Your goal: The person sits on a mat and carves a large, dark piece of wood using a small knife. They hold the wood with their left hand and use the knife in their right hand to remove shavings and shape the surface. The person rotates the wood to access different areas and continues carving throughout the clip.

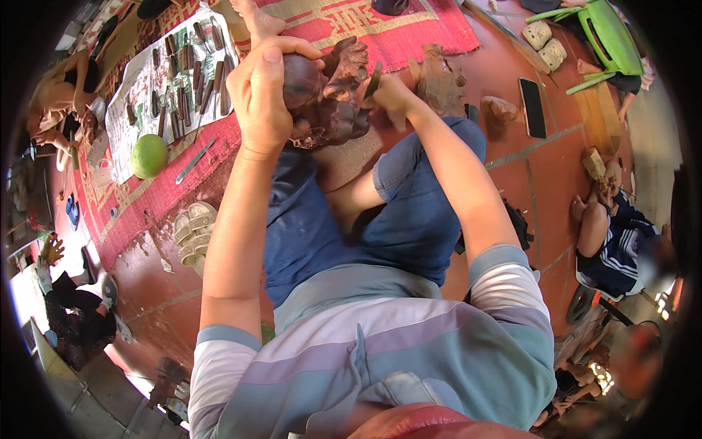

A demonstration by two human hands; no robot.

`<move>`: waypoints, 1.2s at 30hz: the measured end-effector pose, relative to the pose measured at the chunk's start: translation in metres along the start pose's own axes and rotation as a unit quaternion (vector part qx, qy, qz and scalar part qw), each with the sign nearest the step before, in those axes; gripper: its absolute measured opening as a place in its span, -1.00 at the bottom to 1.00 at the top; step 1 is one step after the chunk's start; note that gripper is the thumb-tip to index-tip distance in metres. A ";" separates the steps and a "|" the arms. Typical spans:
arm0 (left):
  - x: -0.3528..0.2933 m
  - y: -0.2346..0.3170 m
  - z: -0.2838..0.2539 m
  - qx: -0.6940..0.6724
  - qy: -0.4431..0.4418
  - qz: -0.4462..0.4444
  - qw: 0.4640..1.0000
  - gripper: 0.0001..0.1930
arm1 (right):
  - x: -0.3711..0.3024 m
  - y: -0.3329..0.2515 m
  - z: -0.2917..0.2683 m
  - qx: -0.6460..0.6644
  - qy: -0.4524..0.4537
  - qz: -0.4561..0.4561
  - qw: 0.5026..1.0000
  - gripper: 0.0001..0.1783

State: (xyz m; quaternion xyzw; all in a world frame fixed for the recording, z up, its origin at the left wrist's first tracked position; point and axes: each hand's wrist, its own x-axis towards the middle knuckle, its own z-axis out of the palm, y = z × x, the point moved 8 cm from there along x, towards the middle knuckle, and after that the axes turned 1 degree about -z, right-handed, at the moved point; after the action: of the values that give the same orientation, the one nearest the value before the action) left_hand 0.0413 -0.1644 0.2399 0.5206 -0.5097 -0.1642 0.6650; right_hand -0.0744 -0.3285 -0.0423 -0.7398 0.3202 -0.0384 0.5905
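Observation:
A dark brown wood carving (333, 121) with a smooth round part and knobbly figures is in front of my crossed legs. My left hand (265, 99) wraps over the carving's round part, with the thumb along its near side. At the carving's right side, my right hand (393, 95) is closed around a small carving tool (374, 77) with a dark end sticking up. The tool's working tip is hidden by the hand and the wood. Just right of that hand stands a paler, rough-carved wood piece (440, 80).
Several dark-handled carving tools (183, 80) lie on a white printed sheet at the left. Near them are a round green fruit (149, 156) and a knife (196, 161) on the red mat (131, 216). Sandals (196, 233), a phone (533, 108) and a green plastic chair (610, 36) surround me. Other people sit on both sides.

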 end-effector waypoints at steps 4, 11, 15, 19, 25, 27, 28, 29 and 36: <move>0.001 0.001 0.001 -0.002 -0.007 -0.003 1.000 -0.55 | 0.005 0.017 -0.065 -0.088 0.149 0.038 0.984 -0.85; 0.000 0.000 -0.001 0.015 0.005 -0.002 1.000 -0.55 | -0.007 -0.024 -0.015 -0.276 0.112 -0.065 0.952 -0.89; -0.001 0.002 -0.001 0.016 0.004 -0.008 1.000 -0.55 | -0.005 -0.016 -0.066 -0.182 0.166 0.013 0.969 -0.87; 0.001 0.001 -0.001 0.019 0.007 0.001 1.000 -0.53 | -0.014 -0.006 -0.027 -0.073 0.045 -0.014 0.996 -0.82; -0.001 0.001 0.001 0.019 0.002 -0.010 1.000 -0.54 | -0.008 -0.018 -0.054 -0.196 0.183 -0.051 0.962 -0.91; 0.000 0.001 0.000 0.013 0.004 -0.005 1.000 -0.54 | -0.009 -0.014 -0.060 -0.098 0.141 0.032 0.985 -0.89; 0.000 0.001 -0.001 0.013 0.006 -0.003 1.000 -0.55 | -0.014 -0.021 -0.050 -0.110 0.130 0.002 0.985 -0.88; -0.001 0.001 -0.001 0.011 0.012 0.000 1.000 -0.55 | -0.021 -0.032 -0.041 -0.126 0.116 -0.029 0.985 -0.88; -0.004 0.002 0.000 0.014 0.010 -0.007 1.000 -0.54 | -0.020 -0.034 -0.010 -0.081 0.072 0.013 0.994 -0.86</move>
State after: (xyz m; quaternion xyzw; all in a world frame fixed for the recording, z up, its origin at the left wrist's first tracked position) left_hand 0.0387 -0.1608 0.2399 0.5350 -0.5018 -0.1559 0.6616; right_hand -0.0805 -0.3235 -0.0019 -0.7761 0.3735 -0.0574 0.5048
